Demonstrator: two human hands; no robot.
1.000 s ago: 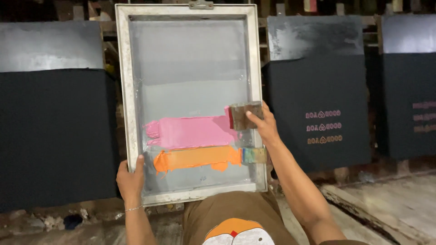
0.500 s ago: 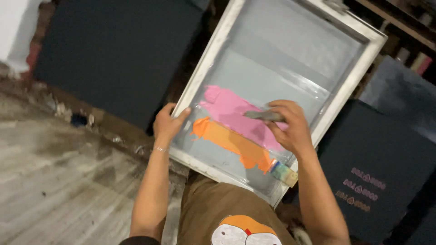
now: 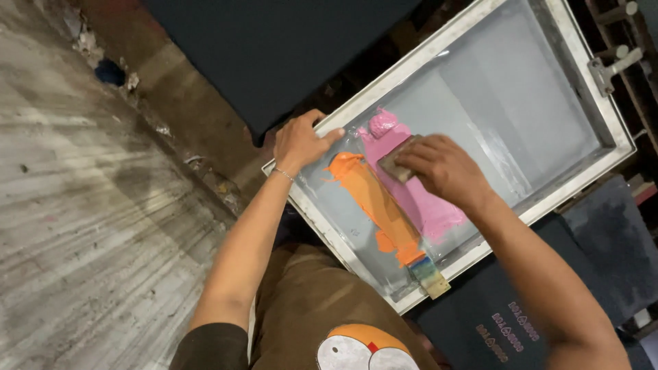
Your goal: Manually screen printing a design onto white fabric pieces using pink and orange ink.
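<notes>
Rough grey plank floor [image 3: 82,226] is filling the left side; dark fabric panels are lying around the work area, one blank panel [image 3: 274,48] above, one printed panel [image 3: 500,322] below right with pale marks already on it. Big metal-framed printing screen [image 3: 582,171] is sitting tilted across the middle, mesh mostly grey and bare toward its far end. Two ink bands are sitting on the mesh at the near end: pink ink [image 3: 428,205] and orange ink [image 3: 373,202], side by side, touching in places. Judging by that, ink is loaded but not pulled across the bare mesh, so the stroke looks barely started. Left hand [image 3: 298,140] is gripping the frame edge, fingers curled over the rail. Right hand [image 3: 442,168] is clenching a small flat scraper [image 3: 396,166], blade resting in the pink ink. Smaller multicoloured smeared tool [image 3: 428,270] is lying at the orange band's near end, touching the frame corner.
</notes>
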